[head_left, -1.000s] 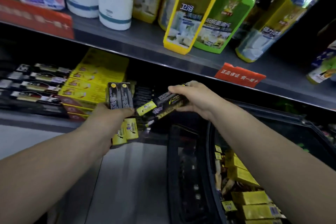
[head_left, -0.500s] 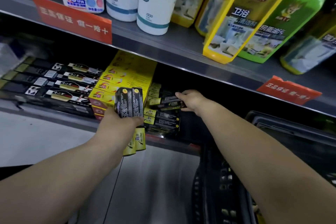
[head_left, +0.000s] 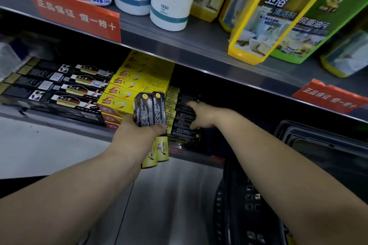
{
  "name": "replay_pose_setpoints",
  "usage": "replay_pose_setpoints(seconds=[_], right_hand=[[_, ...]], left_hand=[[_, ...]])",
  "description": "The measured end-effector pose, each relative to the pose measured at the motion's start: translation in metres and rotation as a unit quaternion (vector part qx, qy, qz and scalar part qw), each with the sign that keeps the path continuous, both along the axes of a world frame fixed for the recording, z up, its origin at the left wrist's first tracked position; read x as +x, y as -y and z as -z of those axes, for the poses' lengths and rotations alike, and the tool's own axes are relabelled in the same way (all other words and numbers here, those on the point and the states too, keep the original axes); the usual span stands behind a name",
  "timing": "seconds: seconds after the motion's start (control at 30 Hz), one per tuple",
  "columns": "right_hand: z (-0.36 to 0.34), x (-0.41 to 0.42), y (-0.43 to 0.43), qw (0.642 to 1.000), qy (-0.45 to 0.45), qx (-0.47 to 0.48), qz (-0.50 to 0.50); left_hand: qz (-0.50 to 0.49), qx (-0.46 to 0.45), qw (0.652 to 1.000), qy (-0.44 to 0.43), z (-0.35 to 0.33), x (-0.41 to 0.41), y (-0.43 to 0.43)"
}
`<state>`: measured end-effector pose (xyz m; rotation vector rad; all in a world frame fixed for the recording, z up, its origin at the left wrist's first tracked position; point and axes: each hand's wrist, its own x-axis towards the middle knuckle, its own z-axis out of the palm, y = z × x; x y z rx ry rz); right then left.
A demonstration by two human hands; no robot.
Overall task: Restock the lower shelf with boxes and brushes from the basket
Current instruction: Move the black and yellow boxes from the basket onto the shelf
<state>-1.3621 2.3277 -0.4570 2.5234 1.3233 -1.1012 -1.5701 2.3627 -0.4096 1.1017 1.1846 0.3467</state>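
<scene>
left hand [head_left: 139, 131] grips two black-and-yellow boxes [head_left: 150, 109]; right hand [head_left: 201, 114], fingers spread, touches the stacked boxes [head_left: 183, 117] on the lower shelf [head_left: 59, 123]

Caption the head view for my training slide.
Left hand grips two black boxes; right hand presses shelved stack.

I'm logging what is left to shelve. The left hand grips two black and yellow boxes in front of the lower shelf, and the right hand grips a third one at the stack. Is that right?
Not quite. In the head view the right hand grips nothing; its fingers rest open against the stack of black boxes. The left hand does grip two black and yellow boxes in front of the lower shelf.
</scene>
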Motion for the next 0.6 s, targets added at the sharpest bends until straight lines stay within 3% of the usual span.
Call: replay_pose_setpoints(seconds=[0.13,0.2,0.47,0.6], right_hand=[[-0.047,-0.020,0.004,0.964,-0.110,0.232,-0.068],[-0.062,-0.032,0.009,0.942,-0.117,0.283,-0.135],[-0.071,-0.023,0.031,0.953,0.009,0.233,-0.196],[-0.064,0.016,0.038,0.981,0.060,0.140,-0.117]], left_hand=[[0.011,-0.002,1.000,0.007,-0.003,0.002,0.003],[0.020,-0.011,1.000,0.017,-0.005,0.004,0.004],[0.022,-0.057,0.998,0.008,-0.011,0.006,0.007],[-0.044,-0.100,0.994,0.017,-0.009,0.021,-0.007]])
